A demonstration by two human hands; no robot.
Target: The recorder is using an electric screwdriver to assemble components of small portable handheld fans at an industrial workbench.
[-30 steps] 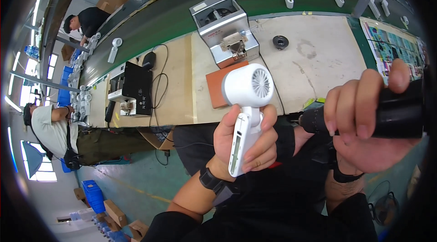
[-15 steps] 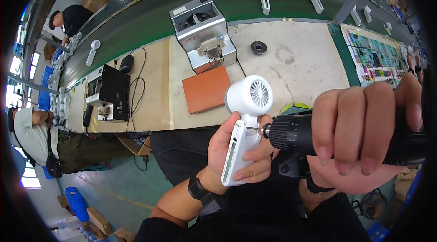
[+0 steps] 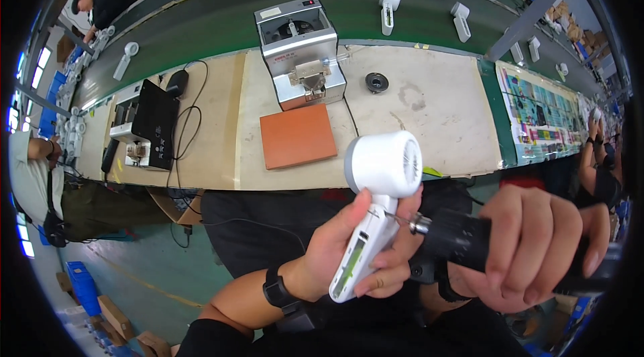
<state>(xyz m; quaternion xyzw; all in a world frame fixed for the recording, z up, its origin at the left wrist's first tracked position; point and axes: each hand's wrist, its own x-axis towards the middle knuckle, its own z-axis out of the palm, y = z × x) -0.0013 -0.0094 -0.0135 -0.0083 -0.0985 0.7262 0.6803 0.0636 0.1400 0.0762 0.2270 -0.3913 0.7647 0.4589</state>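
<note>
My left hand (image 3: 327, 241) is closed round the handle of a white handheld fan (image 3: 381, 166), its round head up and tilted right. A narrow slot with a green strip runs along the handle face. In my right hand (image 3: 537, 243) is a black electric screwdriver (image 3: 458, 239), gripped from above and lying nearly level. Its thin bit points left at the fan's handle just below the neck; whether the tip touches is too blurred to tell.
On the bench stand a silver screw feeder (image 3: 300, 55), an orange block (image 3: 298, 137), a black round part (image 3: 377, 82) and a black machine (image 3: 159, 132) with cables. Behind runs a green conveyor (image 3: 221, 28) carrying several white fans (image 3: 387, 13). Other people work left (image 3: 111, 5) and right.
The fan and both hands have come lower and closer in view, with the fan's head turned further right. The screwdriver has tilted slightly, its bit still near the handle's top.
</note>
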